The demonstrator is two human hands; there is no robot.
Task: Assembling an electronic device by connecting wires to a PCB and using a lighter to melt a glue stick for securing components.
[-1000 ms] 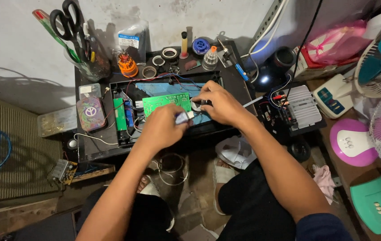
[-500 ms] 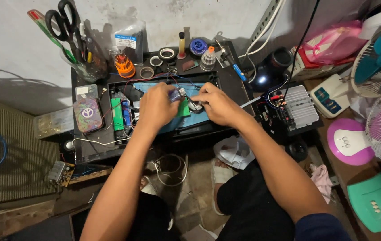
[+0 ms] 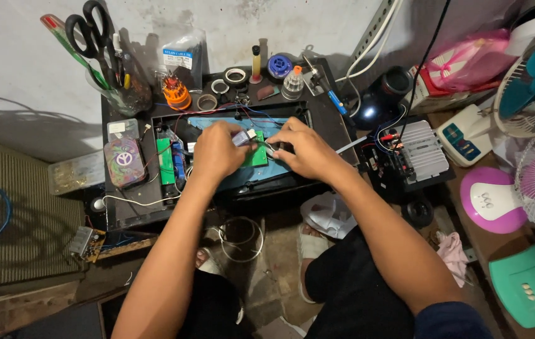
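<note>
Both hands meet mid-desk over the green circuit board (image 3: 256, 156): left hand (image 3: 216, 150) pinched on a small grey part (image 3: 240, 137), right hand (image 3: 302, 149) closed, contents hidden. Risk: snagging the loose red wires (image 3: 186, 116) near the back edge, tearing joints.

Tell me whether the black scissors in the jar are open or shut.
Shut, apparently. The black scissors stand handles-up in the clear jar with the two finger loops close together; the blades are hidden inside among other tools.
</note>
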